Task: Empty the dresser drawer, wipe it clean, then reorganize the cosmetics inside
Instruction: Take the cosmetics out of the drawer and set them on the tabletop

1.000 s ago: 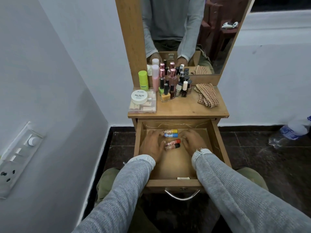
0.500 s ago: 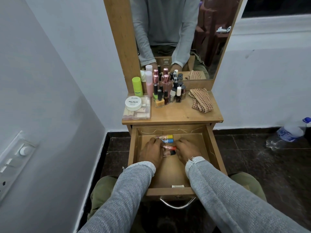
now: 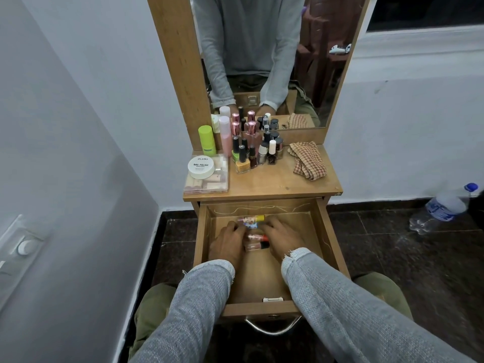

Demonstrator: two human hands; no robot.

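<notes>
The wooden drawer (image 3: 324, 239) is pulled out below the dresser top. Several small cosmetic tubes lie crosswise in a column near its back: a yellow-capped tube (image 3: 252, 219), a blue tube (image 3: 252, 226), a red-capped tube (image 3: 258, 237) and a dark-capped tube (image 3: 256, 246). My left hand (image 3: 227, 242) lies inside the drawer, its fingertips touching the tubes' left ends. My right hand (image 3: 284, 237) touches their right ends. Neither hand grips a tube. The front half of the drawer floor is bare wood.
On the dresser top (image 3: 275, 182) stand several nail polish bottles (image 3: 252, 155), a green bottle (image 3: 207, 140), a pink bottle (image 3: 225, 136), a white jar (image 3: 201, 166) on a clear box, and a checked cloth (image 3: 307, 159). A water bottle (image 3: 445, 205) lies on the floor at the right.
The red-capped and dark-capped tubes, tilted a second ago, now lie level between my hands. Both hands have stayed beside the tubes; my head has shifted slightly.
</notes>
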